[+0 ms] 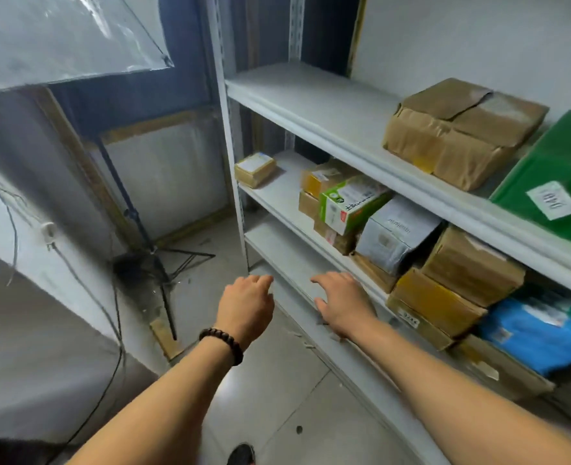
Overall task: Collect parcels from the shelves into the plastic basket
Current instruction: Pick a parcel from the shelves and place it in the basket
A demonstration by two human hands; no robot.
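Hands first: my left hand [247, 305], beaded bracelet [222, 344] at the wrist, hangs over the floor just off the corner of the shelving, fingers curled loosely and closed on nothing. My right hand [342, 305] is spread flat, palm down, over the bare front stretch of a lower shelf board [294, 260], also empty; whether it touches the board I cannot tell.

So I judge this to be the reaching step, before any pick. The plastic basket is nowhere in view, so I will have to find it again once something is in hand.

Nearest to my right hand are the stacked brown cartons [445, 290] with a blue soft parcel [539, 333] beyond them. On the shelf above lie a grey bag parcel [394, 233], a green-and-white box [351, 204] leaning on smaller cartons, and one small parcel [255, 169] alone at the left end. The top shelf holds a crumpled brown parcel [461, 132] and a green package [552, 186].

Next, I think, comes shifting right and taking a top carton with both hands, since the stacks lean on each other.
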